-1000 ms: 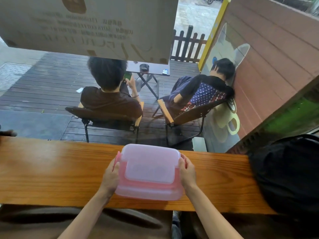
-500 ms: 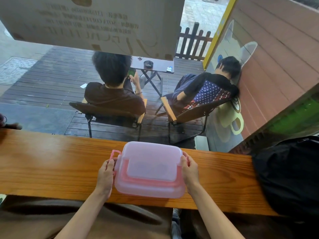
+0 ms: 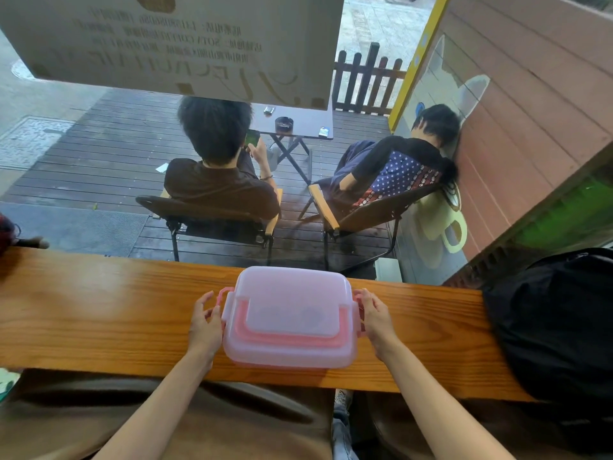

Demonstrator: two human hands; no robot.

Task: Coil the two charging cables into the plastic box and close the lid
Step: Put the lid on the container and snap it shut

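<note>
Plastic box [image 3: 288,320] on bench [image 3: 99,313], lid on | my left hand [image 3: 205,327] and right hand [image 3: 376,318] fingers now open at flipped-out side latches | closing nearly done

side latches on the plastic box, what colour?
Pink, on a translucent pale box; the left latch shows best in the head view.

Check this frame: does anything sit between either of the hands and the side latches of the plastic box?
Nothing visible does. The left hand is at the pink left latch and the right hand is at the right latch of the plastic box, lid on, on the wooden counter.
</note>
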